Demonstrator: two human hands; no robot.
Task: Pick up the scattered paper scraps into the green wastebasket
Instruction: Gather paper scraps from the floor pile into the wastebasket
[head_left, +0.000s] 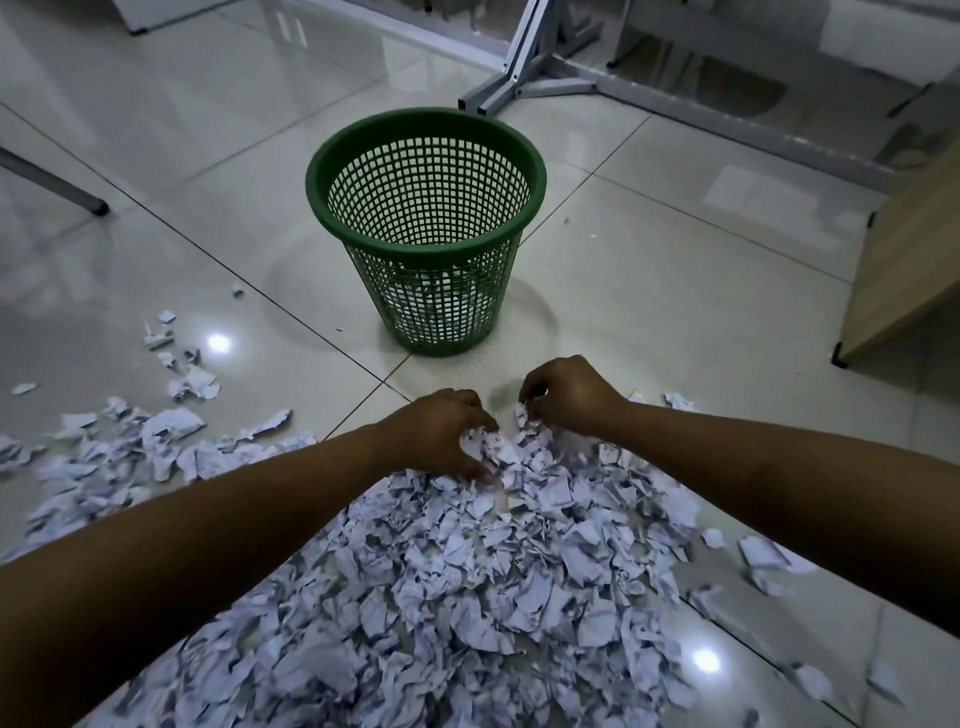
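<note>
Paper scraps (467, 571) cover floor from far left thru middle. Left hand (441, 431) & right hand (566, 395) both curl round a clump at pile's far edge. Squeeze tight (loose bits drop), lift to green wastebasket (426, 171) just beyond.

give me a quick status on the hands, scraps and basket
Left hand and right hand both gripping paper scraps at pile's far edge. Green wastebasket upright just beyond, some paper visible inside. Nothing between hands and basket.

White paper scraps (467, 571) (torn, crumpled) heap at six o'clock of the upright green mesh wastebasket (426, 228).
</note>
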